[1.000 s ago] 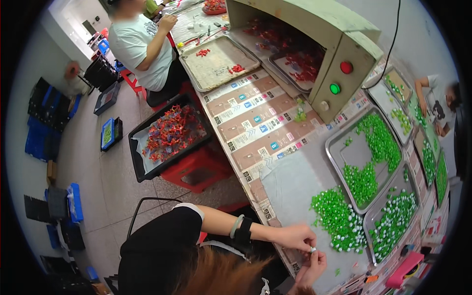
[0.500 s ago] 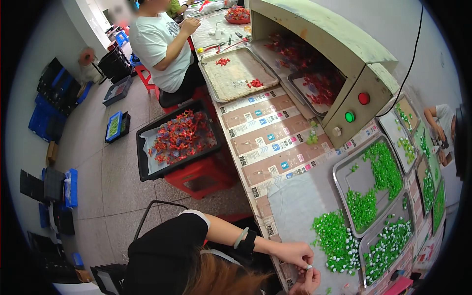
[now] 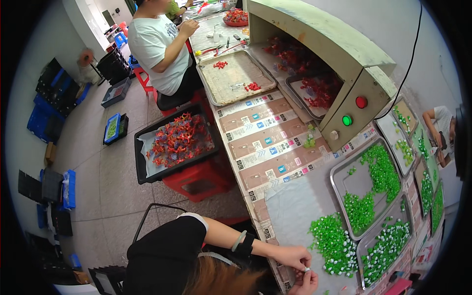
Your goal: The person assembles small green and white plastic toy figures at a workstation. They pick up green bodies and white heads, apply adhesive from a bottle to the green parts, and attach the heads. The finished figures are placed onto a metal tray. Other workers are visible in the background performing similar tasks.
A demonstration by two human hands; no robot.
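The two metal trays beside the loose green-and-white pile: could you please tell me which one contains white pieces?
The lower tray, nearer the picture's bottom edge: white pieces lie mixed among its green pieces, whereas the upper tray shows only green.

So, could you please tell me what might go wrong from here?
The small white piece held between the left hand and right hand might slip, being tiny. The loose green-and-white pile beside the metal trays has no rim around it, so a bump might scatter it.
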